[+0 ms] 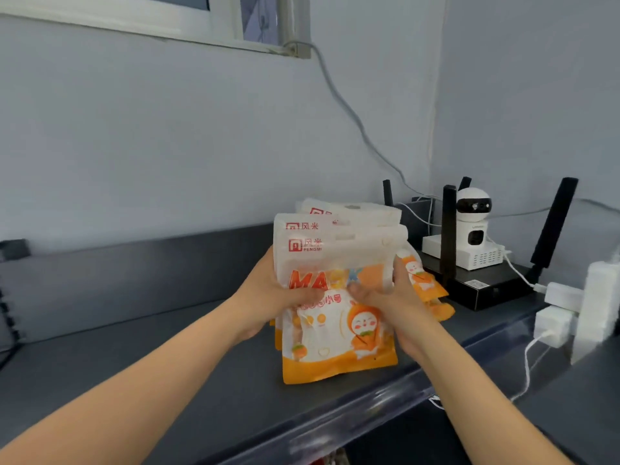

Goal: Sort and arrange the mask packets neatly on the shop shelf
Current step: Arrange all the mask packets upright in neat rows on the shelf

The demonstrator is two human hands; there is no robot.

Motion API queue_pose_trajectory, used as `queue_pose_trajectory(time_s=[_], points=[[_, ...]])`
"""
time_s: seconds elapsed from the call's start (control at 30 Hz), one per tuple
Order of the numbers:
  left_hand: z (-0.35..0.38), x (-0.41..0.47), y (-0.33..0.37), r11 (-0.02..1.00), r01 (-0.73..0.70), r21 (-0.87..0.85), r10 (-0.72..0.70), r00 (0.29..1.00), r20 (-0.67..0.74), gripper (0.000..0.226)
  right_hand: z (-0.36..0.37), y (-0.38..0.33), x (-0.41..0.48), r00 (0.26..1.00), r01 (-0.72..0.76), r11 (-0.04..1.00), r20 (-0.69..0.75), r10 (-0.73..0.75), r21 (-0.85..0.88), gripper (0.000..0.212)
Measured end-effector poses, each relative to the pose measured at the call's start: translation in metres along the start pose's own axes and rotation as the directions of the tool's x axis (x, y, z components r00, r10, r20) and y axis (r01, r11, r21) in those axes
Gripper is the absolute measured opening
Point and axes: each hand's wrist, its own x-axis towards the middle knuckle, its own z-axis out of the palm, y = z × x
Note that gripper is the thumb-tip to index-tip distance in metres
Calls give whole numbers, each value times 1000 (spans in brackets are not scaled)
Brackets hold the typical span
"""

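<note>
Left hand and right hand grip mask packets stack, apparently resting on shelf.

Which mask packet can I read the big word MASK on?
The front packet, gripped by the left hand and right hand. Only its face shows the orange MASK lettering; the packets behind peek out just at their tops and right edges.

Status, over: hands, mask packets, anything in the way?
Left hand and right hand both grip the mask packets. Stack upright, tops staggered. Router and small camera close on the right.
</note>
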Motion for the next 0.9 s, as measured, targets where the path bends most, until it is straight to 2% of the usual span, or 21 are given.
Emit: queue_pose_trajectory(time_s=[0.1,0.27,0.43,0.6,0.9], points=[[-13,-18,5,1000,-8,19,9,997,-79,64,24,0,1,999,51,999,19,-51,-2,108],[-27,-49,18,998,-19,62,36,956,-292,68,61,-3,-3,982,185,979,43,-182,-82,85],[-36,-88,25,996,-32,87,72,863,-501,62,100,-3,-13,957,281,953,100,-271,-109,81],[-48,-135,34,986,-29,166,130,758,-640,56,146,1,-31,933,340,938,148,-327,-70,78],[-97,-229,57,965,66,255,162,615,-772,54,248,-3,-76,886,367,930,292,-361,38,72]])
